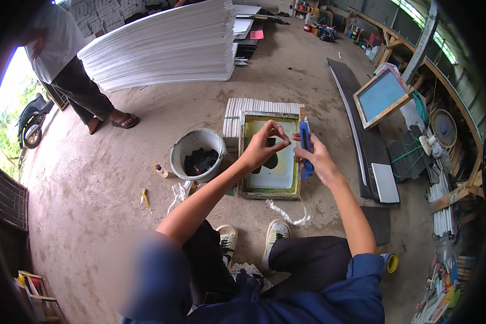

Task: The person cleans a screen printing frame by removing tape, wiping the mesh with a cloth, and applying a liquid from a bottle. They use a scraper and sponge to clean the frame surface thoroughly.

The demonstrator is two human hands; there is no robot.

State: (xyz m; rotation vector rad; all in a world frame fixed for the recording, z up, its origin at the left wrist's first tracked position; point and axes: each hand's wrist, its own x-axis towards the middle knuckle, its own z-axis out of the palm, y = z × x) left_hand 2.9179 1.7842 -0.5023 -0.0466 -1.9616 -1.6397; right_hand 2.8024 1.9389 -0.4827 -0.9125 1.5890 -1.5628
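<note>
Above a wooden screen-printing frame [245,186] my two hands are raised close together. My right hand [319,159] is closed around a long blue tool with a dark ridged slot, which looks like a box cutter [306,143]; it is held upright. My left hand [270,144] is to its left, with thumb and forefinger brought together in a pinch. Whatever is between those fingertips, if anything, is too small to make out. Inside the frame, the pale mesh [281,175] has yellow-green edges. A dark green patch [272,161] shows partly beneath my left hand.
A grey bucket [176,159] with dark cloths stands left of the frame, near a small bottle [161,170]. White rope [289,215] lies before my shoes. Beyond are white sheet stacks [162,54], a standing person [73,70], a long dark board [356,135] and a blue-meshed frame [383,100].
</note>
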